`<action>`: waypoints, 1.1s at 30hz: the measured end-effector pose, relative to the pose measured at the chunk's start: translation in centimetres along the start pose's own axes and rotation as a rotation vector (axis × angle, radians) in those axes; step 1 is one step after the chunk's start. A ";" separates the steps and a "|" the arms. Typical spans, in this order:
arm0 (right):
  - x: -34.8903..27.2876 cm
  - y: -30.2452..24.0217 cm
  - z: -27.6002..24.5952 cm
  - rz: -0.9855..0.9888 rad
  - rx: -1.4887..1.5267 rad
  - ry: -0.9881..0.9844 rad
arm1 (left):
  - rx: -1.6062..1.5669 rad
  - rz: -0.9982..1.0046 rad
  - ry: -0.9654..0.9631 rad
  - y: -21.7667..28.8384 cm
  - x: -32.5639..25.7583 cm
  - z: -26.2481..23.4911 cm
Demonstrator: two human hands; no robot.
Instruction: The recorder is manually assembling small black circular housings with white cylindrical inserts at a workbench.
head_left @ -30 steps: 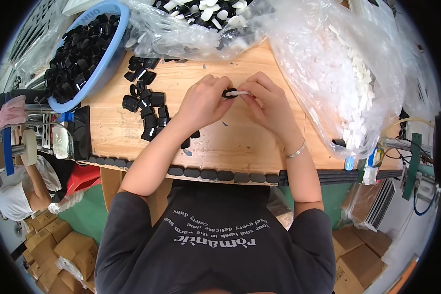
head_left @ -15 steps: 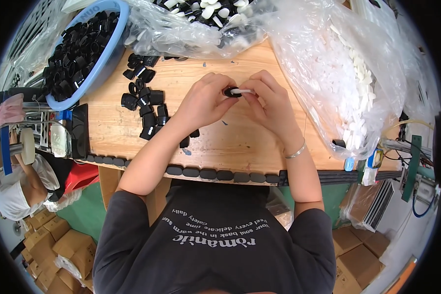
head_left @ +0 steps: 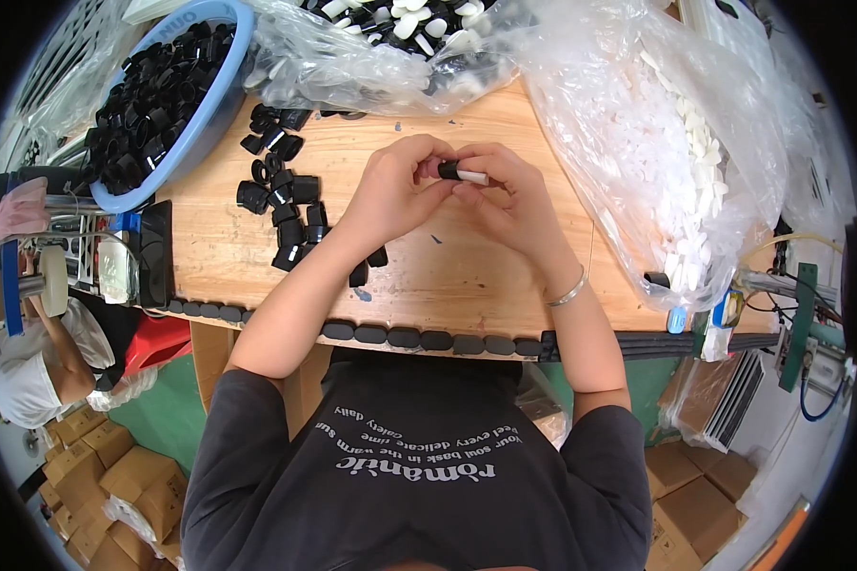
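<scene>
Pinching a black piece [head_left: 448, 169] over the wooden table [head_left: 481, 271], the left hand [head_left: 397, 187] faces the right hand [head_left: 510, 193], which grips the adjoining white piece [head_left: 474, 177], probably so each steadies its own part. Loose black pieces [head_left: 305, 190] lie towards the left, seemingly for easy reach

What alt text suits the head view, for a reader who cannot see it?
A person's left hand and right hand hold a small black piece with a white piece extending from it, above a wooden table. Loose black pieces and a blue basin are at left, a clear plastic bag at right.
</scene>
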State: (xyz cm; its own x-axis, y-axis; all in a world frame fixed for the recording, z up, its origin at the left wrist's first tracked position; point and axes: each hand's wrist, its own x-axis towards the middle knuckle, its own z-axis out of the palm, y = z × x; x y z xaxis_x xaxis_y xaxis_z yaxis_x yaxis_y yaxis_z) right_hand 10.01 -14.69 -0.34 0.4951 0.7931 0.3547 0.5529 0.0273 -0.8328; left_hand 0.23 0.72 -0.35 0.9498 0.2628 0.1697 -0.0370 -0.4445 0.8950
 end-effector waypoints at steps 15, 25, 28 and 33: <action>0.0 0.3 0.7 0.341 0.714 0.092 | -0.222 0.037 0.134 0.0 -0.1 0.1; 0.3 -0.7 1.4 0.223 0.575 0.310 | -0.241 0.061 0.154 0.0 -0.1 0.7; 0.4 -0.9 1.3 0.196 0.546 0.351 | -0.386 0.006 0.189 -0.7 -0.2 1.3; 0.1 -1.3 0.6 0.171 0.376 0.350 | -0.421 -0.008 0.125 -0.6 0.2 1.2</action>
State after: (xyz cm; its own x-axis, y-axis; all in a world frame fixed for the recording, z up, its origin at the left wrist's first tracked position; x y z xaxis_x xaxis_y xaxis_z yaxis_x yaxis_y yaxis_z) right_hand 8.89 -14.29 0.53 0.7865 0.5567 0.2674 0.1984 0.1823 -0.9630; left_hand 0.78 0.03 -1.34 0.9066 0.3782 0.1872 -0.1776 -0.0606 0.9822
